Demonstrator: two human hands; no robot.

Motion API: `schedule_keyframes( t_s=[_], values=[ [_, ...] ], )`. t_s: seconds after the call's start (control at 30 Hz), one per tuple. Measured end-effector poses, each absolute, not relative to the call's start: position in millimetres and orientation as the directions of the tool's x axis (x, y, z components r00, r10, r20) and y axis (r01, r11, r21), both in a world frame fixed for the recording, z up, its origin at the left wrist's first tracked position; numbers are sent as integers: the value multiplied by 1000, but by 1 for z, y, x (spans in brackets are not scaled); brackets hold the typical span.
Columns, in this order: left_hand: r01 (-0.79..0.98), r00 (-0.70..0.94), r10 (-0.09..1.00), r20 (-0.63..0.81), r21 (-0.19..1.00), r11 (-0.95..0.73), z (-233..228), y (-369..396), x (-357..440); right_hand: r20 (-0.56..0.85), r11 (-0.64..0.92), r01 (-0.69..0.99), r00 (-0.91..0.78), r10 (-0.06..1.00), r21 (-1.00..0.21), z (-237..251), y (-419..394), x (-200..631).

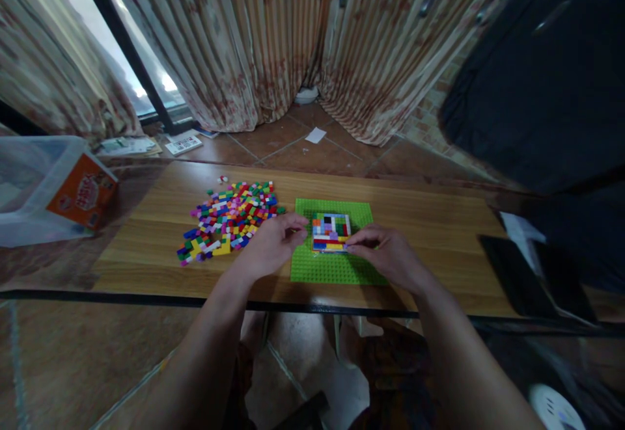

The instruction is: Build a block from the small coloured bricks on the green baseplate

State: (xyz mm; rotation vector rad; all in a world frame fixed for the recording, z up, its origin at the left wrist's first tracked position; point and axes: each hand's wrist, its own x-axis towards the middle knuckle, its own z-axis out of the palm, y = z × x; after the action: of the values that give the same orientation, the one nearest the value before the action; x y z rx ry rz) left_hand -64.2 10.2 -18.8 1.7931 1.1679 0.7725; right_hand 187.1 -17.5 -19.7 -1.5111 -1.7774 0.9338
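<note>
A flat square build of multicoloured toy bricks (331, 233) sits on a green studded baseplate (336, 274). Its top shows red, blue, yellow, white, purple and black pieces. Close to the left side of the build is my left hand (274, 240), thumb and fingers apart with nothing visible between them. My right hand (388, 254) reaches in from the other side. Its thumb and fingers are pinched together at the build's near right corner; whatever they hold is too small or hidden to make out.
Left of the baseplate lies a spread pile of loose bricks (234, 212) on the wooden table (430, 222). A clear plastic bin (29, 215) with an orange label stands beyond the table's left end. Dark flat objects (517, 274) lie at the right end. Curtains hang behind.
</note>
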Motion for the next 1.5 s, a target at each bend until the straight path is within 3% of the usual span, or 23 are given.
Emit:
schedule_keyframes(
  t_s=[0.53,1.0,1.23,1.37,1.5],
  values=[
    [448,376,924,67,860,-244,-15,9,-63,-25,57,582,-132,991,-811,-28,-16,187],
    [453,372,925,77,855,-253,-18,8,-62,27,92,641,-110,994,-762,-24,-20,181],
    [464,374,923,86,845,-266,-14,8,-66,10,78,523,-131,991,-849,-24,-18,185],
    [458,362,927,95,849,-266,-15,9,-69,-28,3,402,-70,997,-915,-16,-15,187],
    [443,350,932,91,861,-250,-20,10,-72,21,3,394,42,999,-919,-12,-12,188]
  ],
)
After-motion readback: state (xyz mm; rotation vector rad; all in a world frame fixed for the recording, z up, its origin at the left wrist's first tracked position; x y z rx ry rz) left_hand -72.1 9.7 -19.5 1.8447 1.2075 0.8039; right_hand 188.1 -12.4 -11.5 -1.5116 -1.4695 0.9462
